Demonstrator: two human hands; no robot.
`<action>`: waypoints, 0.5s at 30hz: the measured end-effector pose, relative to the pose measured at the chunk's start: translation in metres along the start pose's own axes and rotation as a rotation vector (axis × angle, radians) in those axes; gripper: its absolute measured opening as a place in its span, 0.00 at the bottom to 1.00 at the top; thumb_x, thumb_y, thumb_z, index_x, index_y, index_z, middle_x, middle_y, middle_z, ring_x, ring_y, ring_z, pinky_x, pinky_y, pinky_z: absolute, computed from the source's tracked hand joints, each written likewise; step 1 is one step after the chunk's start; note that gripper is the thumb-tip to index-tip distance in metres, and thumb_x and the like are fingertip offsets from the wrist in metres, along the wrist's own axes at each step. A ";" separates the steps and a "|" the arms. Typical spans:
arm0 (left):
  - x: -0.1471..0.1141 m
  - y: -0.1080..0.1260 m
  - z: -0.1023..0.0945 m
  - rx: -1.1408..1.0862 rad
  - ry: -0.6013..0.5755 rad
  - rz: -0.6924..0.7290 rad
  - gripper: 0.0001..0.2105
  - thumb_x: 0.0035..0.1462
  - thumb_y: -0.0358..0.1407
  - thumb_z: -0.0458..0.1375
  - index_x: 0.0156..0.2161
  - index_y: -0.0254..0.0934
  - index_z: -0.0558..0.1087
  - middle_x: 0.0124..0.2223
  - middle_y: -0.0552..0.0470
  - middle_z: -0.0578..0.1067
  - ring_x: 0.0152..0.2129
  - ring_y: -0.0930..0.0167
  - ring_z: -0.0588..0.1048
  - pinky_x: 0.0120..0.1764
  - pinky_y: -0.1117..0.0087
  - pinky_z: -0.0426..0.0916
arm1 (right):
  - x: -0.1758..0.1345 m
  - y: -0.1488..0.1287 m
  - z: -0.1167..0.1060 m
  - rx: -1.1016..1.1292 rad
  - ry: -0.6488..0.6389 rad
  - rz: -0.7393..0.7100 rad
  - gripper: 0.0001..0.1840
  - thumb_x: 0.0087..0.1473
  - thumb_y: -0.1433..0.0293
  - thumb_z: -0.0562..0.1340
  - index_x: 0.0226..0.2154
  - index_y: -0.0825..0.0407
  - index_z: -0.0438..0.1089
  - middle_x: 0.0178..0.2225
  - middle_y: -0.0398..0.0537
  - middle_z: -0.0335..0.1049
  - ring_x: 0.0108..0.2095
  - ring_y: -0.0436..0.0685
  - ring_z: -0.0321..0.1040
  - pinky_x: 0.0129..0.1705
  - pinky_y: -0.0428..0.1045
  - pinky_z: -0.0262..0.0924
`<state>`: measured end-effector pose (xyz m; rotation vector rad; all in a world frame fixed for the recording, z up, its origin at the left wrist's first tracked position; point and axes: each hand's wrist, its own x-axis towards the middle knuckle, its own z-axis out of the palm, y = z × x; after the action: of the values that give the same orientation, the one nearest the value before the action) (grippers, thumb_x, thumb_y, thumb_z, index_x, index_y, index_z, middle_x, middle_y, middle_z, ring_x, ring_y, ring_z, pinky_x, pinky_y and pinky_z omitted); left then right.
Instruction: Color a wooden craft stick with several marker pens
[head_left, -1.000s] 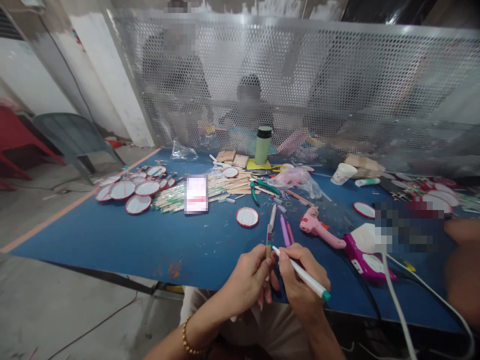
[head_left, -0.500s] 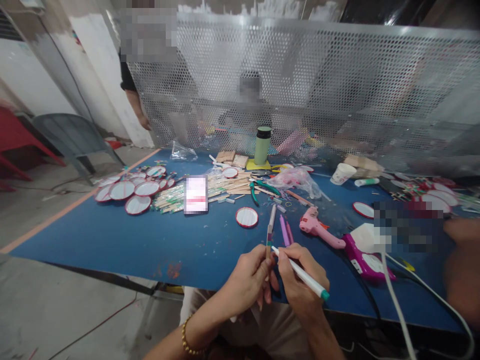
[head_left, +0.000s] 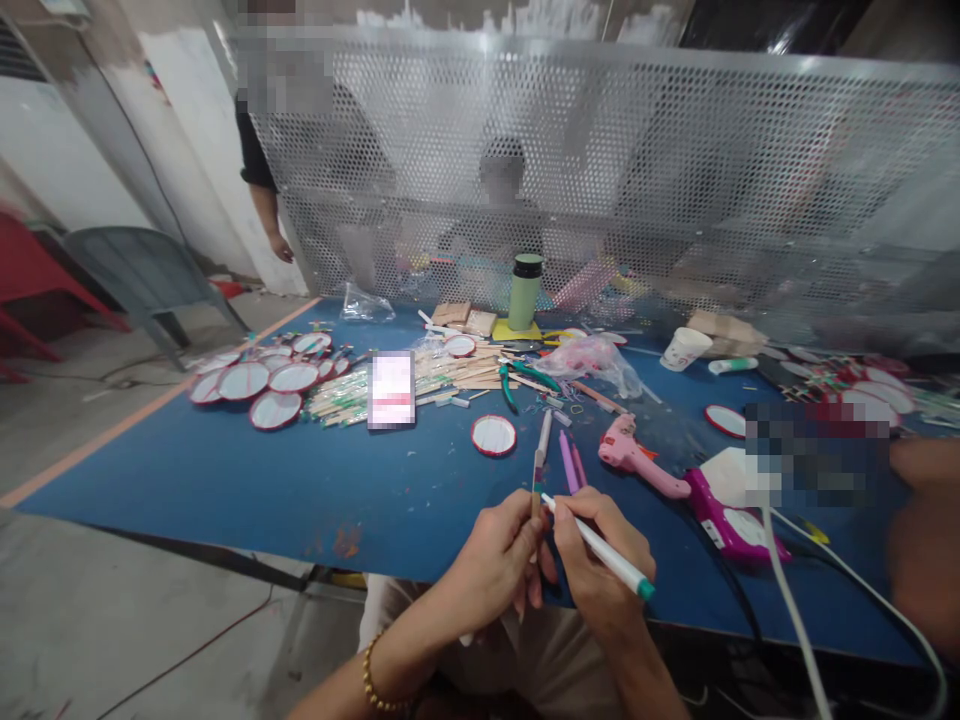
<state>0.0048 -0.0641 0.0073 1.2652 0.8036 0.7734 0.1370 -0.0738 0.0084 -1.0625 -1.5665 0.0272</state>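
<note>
"Behind the perforated metal panel (head_left: 615,150), a standing person (head_left: 256,150) has shifted left since a second ago, so a forearm (head_left: 267,212) now shows past its edge; our hands have hardly moved."

"What are we gripping?"

"Our left hand (head_left: 491,555) pinches a wooden craft stick (head_left: 535,506) between thumb and fingers; our right hand (head_left: 596,582) is closed pen-fashion around a white felt-tip marker (head_left: 609,555). Both are over the blue tabletop (head_left: 225,470), by its near edge."

"Which way do they point?"

"The stick's long axis runs away from us, colour-banded end toward the far edge. The marker slants, tip toward the stick, green end rightward and nearer us. We can't tell whether tip and wood touch."

"And the feel?"

"Light and stiff, we'd judge; the stick could snap, so we'd hold its plain lower end. The marker's barrel is probably smooth, best held close behind the tip."
</note>
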 end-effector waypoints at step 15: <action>0.000 -0.002 0.000 -0.001 -0.002 0.007 0.21 0.62 0.56 0.50 0.35 0.39 0.60 0.24 0.57 0.71 0.12 0.78 0.68 0.12 0.81 0.60 | 0.000 0.000 0.000 0.022 0.026 0.011 0.08 0.58 0.77 0.60 0.28 0.52 0.70 0.23 0.41 0.72 0.21 0.48 0.68 0.24 0.43 0.64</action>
<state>0.0050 -0.0644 0.0056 1.2681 0.7979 0.7782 0.1364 -0.0737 0.0085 -1.0506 -1.5339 0.0377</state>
